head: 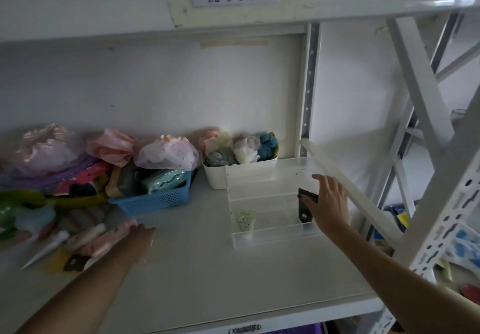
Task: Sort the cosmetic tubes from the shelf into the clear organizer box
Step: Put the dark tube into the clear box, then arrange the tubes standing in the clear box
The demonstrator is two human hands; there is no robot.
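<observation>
The clear organizer box [272,237] stands on the shelf at the right, stepped in tiers. A small pale tube [245,220] stands in its front-left compartment. My right hand [328,203] holds a black tube [306,205] upright inside the box at its right end. My left hand [140,242] lies low on the shelf beside a pile of tubes: a pink one [109,240] at its fingertips, plus white ones [85,237]. The left hand is blurred; whether it grips the pink tube is unclear.
A blue basket [155,199] of packets sits behind the pile. A white tub [217,177] of scrunchies stands just behind the organizer. Bagged hair items line the back left. A slanted shelf brace [350,193] runs right beside my right hand.
</observation>
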